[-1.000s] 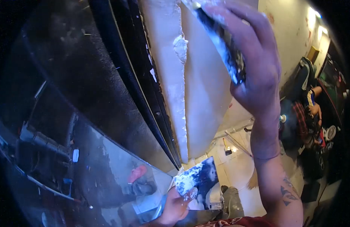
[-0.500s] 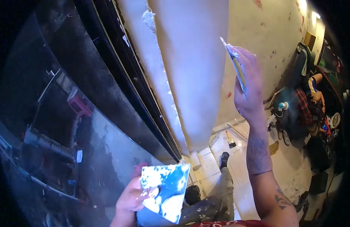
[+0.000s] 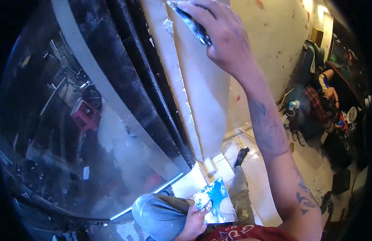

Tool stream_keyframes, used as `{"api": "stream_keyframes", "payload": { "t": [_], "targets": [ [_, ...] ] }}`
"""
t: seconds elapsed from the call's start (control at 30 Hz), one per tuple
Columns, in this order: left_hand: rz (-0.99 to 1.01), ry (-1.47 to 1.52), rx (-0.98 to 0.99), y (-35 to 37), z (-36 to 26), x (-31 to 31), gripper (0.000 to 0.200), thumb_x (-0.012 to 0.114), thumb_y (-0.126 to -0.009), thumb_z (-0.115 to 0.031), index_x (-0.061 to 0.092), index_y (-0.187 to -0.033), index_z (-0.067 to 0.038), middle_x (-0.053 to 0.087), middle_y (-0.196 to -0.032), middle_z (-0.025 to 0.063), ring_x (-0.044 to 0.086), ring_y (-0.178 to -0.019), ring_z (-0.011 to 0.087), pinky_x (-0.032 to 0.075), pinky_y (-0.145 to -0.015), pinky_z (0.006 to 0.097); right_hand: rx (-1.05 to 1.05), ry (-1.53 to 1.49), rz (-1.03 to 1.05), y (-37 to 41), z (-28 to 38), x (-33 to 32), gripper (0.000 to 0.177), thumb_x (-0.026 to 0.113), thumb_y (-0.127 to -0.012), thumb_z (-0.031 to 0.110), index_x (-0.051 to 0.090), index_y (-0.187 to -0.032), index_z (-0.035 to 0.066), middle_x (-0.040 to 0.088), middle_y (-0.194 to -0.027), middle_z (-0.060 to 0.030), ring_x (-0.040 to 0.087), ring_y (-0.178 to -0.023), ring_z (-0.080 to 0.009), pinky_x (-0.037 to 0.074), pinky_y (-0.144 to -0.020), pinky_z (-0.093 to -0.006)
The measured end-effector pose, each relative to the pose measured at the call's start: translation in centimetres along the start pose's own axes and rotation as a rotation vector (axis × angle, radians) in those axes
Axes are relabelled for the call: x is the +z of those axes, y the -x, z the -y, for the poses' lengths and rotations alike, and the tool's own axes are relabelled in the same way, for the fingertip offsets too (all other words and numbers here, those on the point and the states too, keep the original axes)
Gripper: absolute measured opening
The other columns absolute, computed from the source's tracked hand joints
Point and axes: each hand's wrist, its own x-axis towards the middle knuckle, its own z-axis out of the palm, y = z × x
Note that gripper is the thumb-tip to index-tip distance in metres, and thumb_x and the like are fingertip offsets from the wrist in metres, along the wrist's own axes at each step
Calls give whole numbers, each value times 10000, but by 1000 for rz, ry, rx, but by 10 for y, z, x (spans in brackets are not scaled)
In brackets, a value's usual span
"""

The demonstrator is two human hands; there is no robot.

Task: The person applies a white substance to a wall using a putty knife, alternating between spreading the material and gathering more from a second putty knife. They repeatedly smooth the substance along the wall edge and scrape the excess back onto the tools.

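Note:
My right hand (image 3: pixel 230 42) is raised at the top of the view, its fingers closed round a flat, wide-bladed putty knife (image 3: pixel 194 24). The blade lies at or close to the pale wall edge (image 3: pixel 176 60), where rough white filler runs down; contact cannot be made out. Low in the view, my left hand (image 3: pixel 196 221) grips a square flat plate (image 3: pixel 222 203) by its left side. White putty is smeared over the plate's blue, shiny face. Beside this hand bulges a rounded grey cloth shape (image 3: pixel 162 213).
Dark door-like panels (image 3: pixel 125 60) stand left of the wall edge. A red plastic stool (image 3: pixel 86 115) is beyond them. On the tiled floor, a brush (image 3: pixel 241 141) lies near my shoe (image 3: pixel 241 156). Another person (image 3: pixel 328 94) sits at the far right among bags and other items.
My right hand has moved up and left with the putty knife, to the wall edge. My left hand and the plate have shifted right and lower. The whole view has turned slightly.

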Motion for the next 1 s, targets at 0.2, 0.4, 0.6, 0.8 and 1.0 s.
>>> {"api": "stream_keyframes", "payload": {
  "t": [0.2,0.4,0.6,0.8,1.0],
  "targets": [
    [-104,-20,-57,-11,15,-16,215,476,-786,19,513,-995,-14,569,-905,63,551,-852,172,448,-752,314,-89,41,1,-27,-2,18,394,529,-681,66,515,-1075,81,499,-1002,-90,481,-927,-259,363,-808,-382],
    [-229,-117,-70,-18,32,-45,257,477,-755,48,519,-997,-26,582,-887,60,572,-780,188,460,-705,340,-128,117,19,-22,-4,38,389,522,-678,62,523,-1066,85,501,-1016,-79,483,-921,-240,367,-784,-376],
    [-288,-38,-59,-30,40,-71,268,465,-747,62,519,-996,-22,580,-906,65,572,-791,190,459,-714,321,-77,123,62,-16,10,34,390,524,-670,60,523,-1060,77,511,-1013,-73,483,-903,-241,366,-775,-377],
    [-369,-231,-33,-42,46,-98,272,479,-728,67,513,-987,-6,576,-903,74,565,-789,182,449,-723,328,-50,118,29,-4,11,46,450,537,-630,16,522,-1071,107,514,-1011,-55,480,-916,-242,360,-790,-380],
    [-283,-114,28,-50,38,-81,308,500,-704,59,505,-1006,-2,569,-890,59,554,-778,176,436,-701,305,-41,196,6,19,1,66,497,549,-608,-6,539,-1067,184,520,-990,17,477,-917,-194,328,-796,-369]
  ]
}}
